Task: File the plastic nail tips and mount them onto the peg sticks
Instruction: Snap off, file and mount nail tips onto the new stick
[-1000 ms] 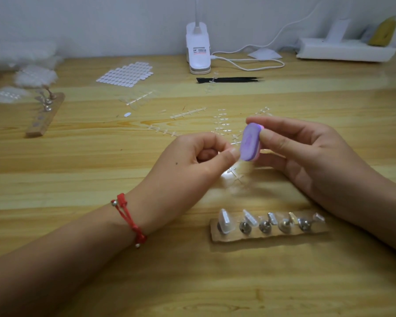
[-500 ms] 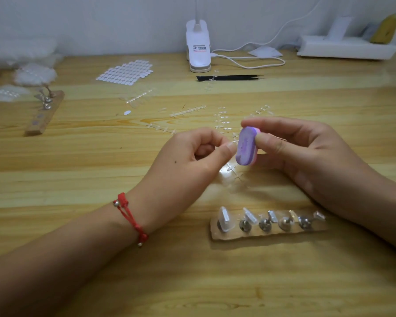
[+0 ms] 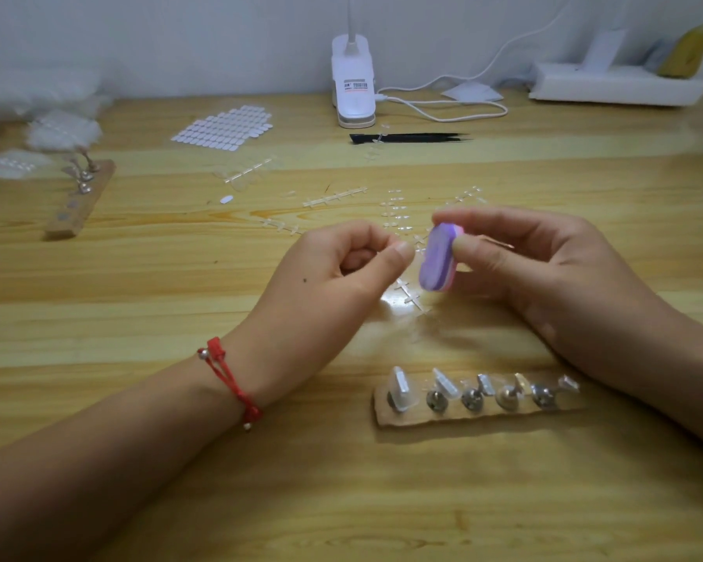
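My left hand (image 3: pixel 341 273) pinches a small clear nail tip (image 3: pixel 414 253) between thumb and forefinger; the tip is barely visible. My right hand (image 3: pixel 544 269) grips a purple and pink buffer block (image 3: pixel 439 261) between thumb and fingers, its face right beside the tip. In front of my hands lies a wooden strip (image 3: pixel 479 415) with several metal peg sticks (image 3: pixel 508 395) standing in it, clear nail tips mounted on them.
Clear plastic sprues and loose tips (image 3: pixel 337 196) are scattered on the wooden table beyond my hands. A second wooden peg strip (image 3: pixel 78 200) lies at the left, a sheet of adhesive tabs (image 3: pixel 224 127) behind it. Black tweezers (image 3: pixel 410 137), a white clip lamp (image 3: pixel 354 91) and its cable sit at the back.
The buffer block has shifted slightly down and up against the pinched tip in short strokes. Both hands stay in about the same place.
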